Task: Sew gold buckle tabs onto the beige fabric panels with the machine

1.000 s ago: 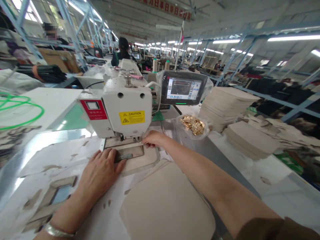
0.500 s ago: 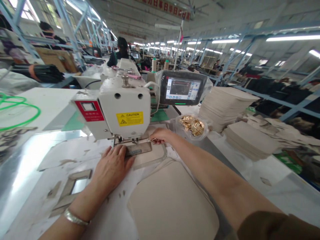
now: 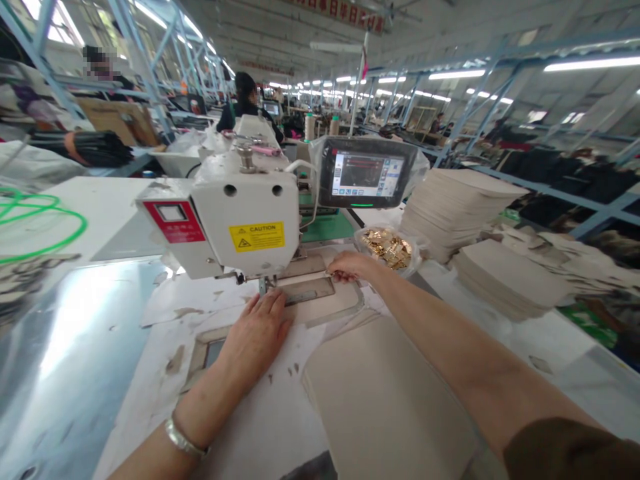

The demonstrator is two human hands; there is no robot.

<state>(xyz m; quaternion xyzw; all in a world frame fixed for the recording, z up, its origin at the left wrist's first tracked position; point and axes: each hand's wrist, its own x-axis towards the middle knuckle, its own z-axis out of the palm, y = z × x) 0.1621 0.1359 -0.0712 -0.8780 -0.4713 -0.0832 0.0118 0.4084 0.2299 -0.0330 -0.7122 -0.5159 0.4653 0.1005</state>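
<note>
A white sewing machine (image 3: 245,213) with a yellow caution label stands in front of me. Under its head lies a flat frame (image 3: 307,291) with a metal strip on it, over a beige panel (image 3: 345,297). My left hand (image 3: 257,330) rests flat on the frame's left end, fingers stretched out and palm down. At the right end of the frame, my right hand (image 3: 350,265) has its fingertips pinched together; a small glint shows there, but what they hold is too small to make out. A stack of beige panels (image 3: 385,393) lies nearer to me.
A clear tub (image 3: 417,257) of gold metal pieces (image 3: 387,247) sits right of the machine, below a control screen (image 3: 367,172). Tall stacks of beige panels (image 3: 450,207) stand farther right. Green tubing (image 3: 45,223) curls at left. A co-worker (image 3: 245,103) sits beyond the machine.
The frame, the panel beneath and the beige stack have shifted right relative to the machine. Both my hands have moved right with them, keeping their poses.
</note>
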